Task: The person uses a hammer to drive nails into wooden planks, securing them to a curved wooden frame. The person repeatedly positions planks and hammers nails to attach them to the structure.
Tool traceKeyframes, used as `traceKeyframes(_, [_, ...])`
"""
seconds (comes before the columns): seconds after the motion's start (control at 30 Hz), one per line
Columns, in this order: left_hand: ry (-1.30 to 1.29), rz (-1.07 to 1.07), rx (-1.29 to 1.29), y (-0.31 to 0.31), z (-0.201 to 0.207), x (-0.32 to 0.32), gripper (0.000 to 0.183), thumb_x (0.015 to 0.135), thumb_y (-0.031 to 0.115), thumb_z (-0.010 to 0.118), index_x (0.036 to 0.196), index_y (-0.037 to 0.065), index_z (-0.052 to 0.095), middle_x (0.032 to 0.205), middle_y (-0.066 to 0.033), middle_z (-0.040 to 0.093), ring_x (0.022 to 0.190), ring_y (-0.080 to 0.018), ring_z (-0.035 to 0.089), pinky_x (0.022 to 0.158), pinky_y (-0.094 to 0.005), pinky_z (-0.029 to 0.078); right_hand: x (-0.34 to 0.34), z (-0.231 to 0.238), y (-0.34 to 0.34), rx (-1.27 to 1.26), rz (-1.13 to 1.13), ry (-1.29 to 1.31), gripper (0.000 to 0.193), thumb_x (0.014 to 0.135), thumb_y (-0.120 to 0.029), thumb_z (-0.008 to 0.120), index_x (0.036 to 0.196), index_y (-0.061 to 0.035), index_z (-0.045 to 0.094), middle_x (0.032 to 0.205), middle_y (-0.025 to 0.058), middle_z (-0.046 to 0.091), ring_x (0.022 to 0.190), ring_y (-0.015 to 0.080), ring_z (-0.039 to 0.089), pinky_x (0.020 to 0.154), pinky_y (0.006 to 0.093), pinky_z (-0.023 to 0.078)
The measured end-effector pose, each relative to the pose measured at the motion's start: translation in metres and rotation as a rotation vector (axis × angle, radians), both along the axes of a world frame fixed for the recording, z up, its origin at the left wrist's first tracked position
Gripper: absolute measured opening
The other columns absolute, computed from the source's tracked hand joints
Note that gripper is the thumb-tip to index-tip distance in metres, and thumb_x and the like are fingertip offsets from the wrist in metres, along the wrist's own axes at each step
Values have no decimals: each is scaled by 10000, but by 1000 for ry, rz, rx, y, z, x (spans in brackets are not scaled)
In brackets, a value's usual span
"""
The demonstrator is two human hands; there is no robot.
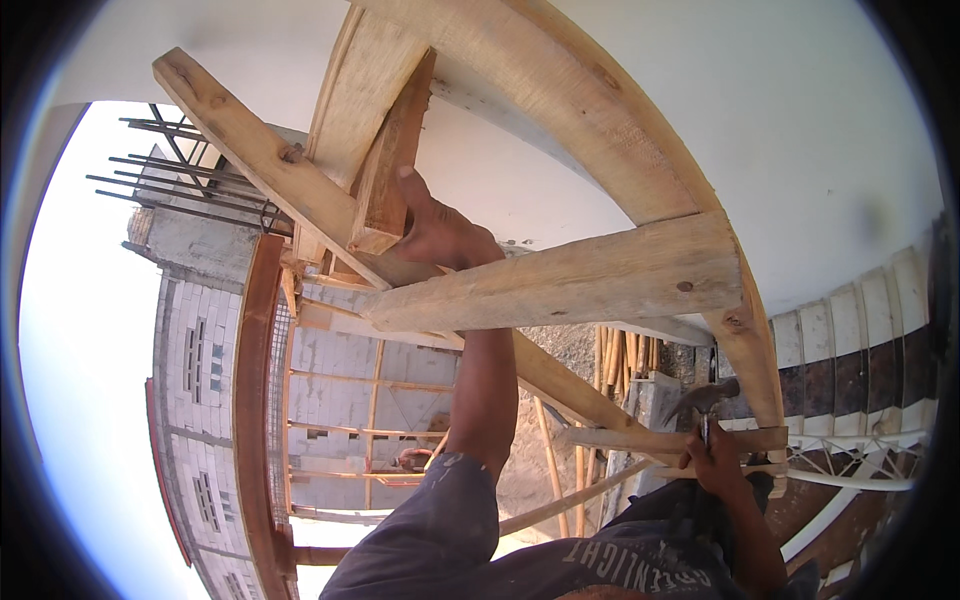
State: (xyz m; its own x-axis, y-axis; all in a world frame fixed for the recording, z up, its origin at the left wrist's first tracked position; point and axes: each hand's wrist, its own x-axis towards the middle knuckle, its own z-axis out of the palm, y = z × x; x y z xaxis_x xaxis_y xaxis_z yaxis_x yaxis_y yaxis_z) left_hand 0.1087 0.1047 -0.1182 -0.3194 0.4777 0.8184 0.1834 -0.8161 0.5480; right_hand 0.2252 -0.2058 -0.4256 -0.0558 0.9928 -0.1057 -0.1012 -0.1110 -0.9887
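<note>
My left hand [447,238] reaches up behind a thick crosswise timber [570,275] and grips a short wooden block [387,165]. The thumb presses along the block's side; the other fingers are partly hidden. That block lies between a wide upright board [362,80] and a slanting plank [255,150] with a dark knot. Lower at the right, my right hand [718,465] is closed around the handle of a claw hammer [704,398], its metal head upward. The hammer is apart from the block, close to a lower wooden strut [670,438].
A long curved timber beam [590,100] runs overhead beside a white wall [830,130]. Rebar rods [180,180] jut out at the left, above a grey block building [200,350]. A brown beam [258,400] stands nearer. Wooden poles [620,360] and a white metal truss [850,460] lie below.
</note>
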Motion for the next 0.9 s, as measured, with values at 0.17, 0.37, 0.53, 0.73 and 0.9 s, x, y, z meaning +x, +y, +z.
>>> traceKeyframes(0.17, [-216,-212,-264,-11,-20,-10,480,969,163,636,1373,-1,436,1323,-137,545,1143,-205,569,970,-322,508,-2,-1,1,-18,-23,26,228,1004,-242,501,920,-32,518,607,65,638,617,260,659,652,392,503])
traceKeyframes(0.37, [330,-41,-45,-44,-85,-34,453,950,198,670,1327,21,492,1293,-140,561,1047,-198,634,860,-326,572,1,2,-2,-127,-27,127,191,1020,-223,525,935,-52,517,643,55,620,629,191,631,653,363,491])
traceKeyframes(0.53, [-133,-73,-608,-89,-124,-26,286,919,250,703,1066,95,514,924,-13,536,709,-63,511,588,-223,447,-1,12,0,-162,-59,195,190,1015,-206,571,975,-34,500,692,55,580,650,110,575,623,309,469])
traceKeyframes(0.73, [-238,27,-914,-163,-146,-15,300,868,192,742,1019,59,519,741,34,459,535,-28,326,461,-227,259,9,28,-11,-133,-114,-112,255,961,-267,668,941,-30,575,702,69,570,630,156,534,624,335,444])
traceKeyframes(0.9, [-183,39,-1023,-222,-141,-32,244,856,211,758,905,117,538,612,83,351,482,-17,269,440,-220,218,24,47,-21,94,-73,-150,230,824,-171,784,790,-18,615,688,96,594,621,220,572,590,346,424])
